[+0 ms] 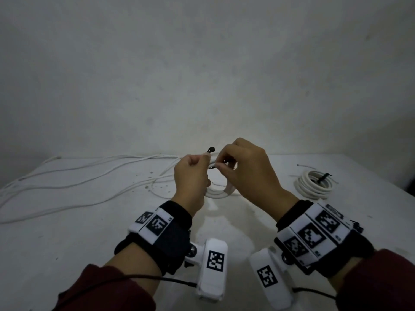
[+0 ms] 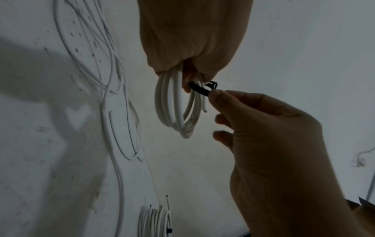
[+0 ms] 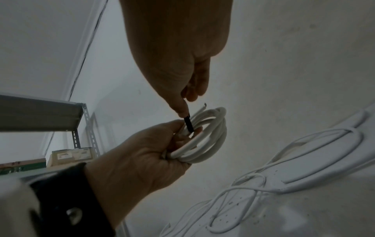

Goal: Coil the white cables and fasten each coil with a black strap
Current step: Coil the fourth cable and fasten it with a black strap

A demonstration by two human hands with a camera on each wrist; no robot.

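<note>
My left hand [image 1: 202,161] grips a small coil of white cable [image 1: 216,192] and holds it above the table. A black strap [image 2: 199,89] wraps across the coil's strands beside my left fingers. Its buckle end [image 1: 211,150] sticks up above that hand. My right hand [image 1: 221,167] pinches the strap's free end between thumb and forefinger. The right wrist view shows the strap [image 3: 188,123] running from my right fingertips down into the coil [image 3: 209,137]. A second coil [image 1: 314,184], bound with a black strap [image 1: 323,177], lies on the table to the right.
Long loose white cables [image 1: 89,176] sprawl over the left and middle of the white table [image 1: 67,232], reaching under my hands. A plain wall stands behind the table. A metal shelf [image 3: 40,112] with boxes [image 3: 71,156] shows in the right wrist view.
</note>
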